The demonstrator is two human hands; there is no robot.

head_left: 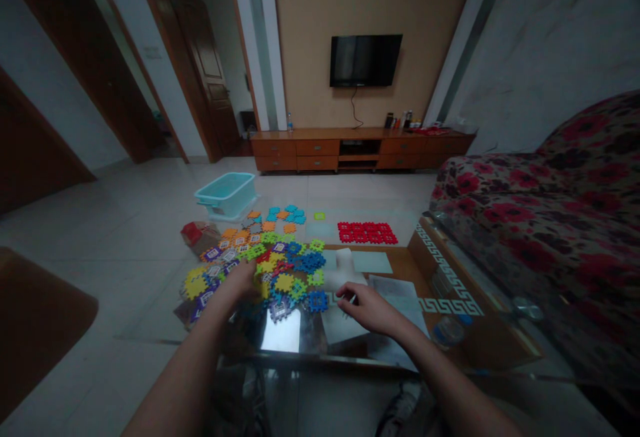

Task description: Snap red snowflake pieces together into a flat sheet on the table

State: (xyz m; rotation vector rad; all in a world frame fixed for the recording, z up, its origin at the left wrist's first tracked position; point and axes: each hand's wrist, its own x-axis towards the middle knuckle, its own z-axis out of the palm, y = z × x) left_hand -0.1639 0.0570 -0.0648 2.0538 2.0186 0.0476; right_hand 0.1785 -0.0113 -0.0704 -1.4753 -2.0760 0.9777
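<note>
My left hand (244, 282) reaches into a pile of colourful interlocking plastic tiles on a glass-topped table (320, 350). Its fingers are blurred among the pieces, so what they touch or hold cannot be made out. To the right of the pile hovers my right hand (367, 305), fingers loosely bent with a gap at the thumb and nothing visible in them. Nearest to it lies a blue tile (317, 301). A yellow tile (285, 282) and a purple-and-white tile (280, 309) sit in the pile. Farther back, red tiles (367, 232) lie joined in a flat block.
A light-blue plastic bin (226, 196) stands beyond the pile at the left. Blue tiles (295, 214) and one lime tile (319, 216) lie at the far side. Under the glass are papers (395, 294). A flowered sofa (540, 204) is on the right.
</note>
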